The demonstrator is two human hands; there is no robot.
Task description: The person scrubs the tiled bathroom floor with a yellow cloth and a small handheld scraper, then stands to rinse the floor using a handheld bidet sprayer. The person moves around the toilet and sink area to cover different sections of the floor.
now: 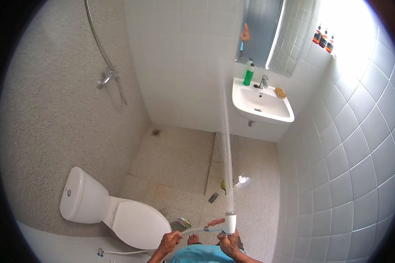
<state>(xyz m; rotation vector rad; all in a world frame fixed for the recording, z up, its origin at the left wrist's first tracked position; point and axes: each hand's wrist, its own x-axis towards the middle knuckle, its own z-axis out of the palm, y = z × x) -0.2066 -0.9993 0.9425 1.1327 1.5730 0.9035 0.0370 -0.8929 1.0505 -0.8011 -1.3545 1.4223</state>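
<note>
My right hand [229,246] is closed around a white handheld bidet sprayer [227,223] at the lower middle. A straight jet of water [226,153] shoots from its head toward the far wall, left of the sink. My left hand [170,241] grips the sprayer's white hose [193,229] a short way to the left. The hose's lower run [127,252] leads to a small valve [100,252] on the near-left wall. The closed white toilet [141,223] stands just left of my left hand.
A white sink [267,107] at far right bears a green bottle [249,75], a tap [263,81] and a yellow sponge-like block [280,93], below a mirror [267,35]. On the floor lie a dark rectangular object [213,197] and a colourful packet [184,222]. A shower mixer [108,77] hangs left.
</note>
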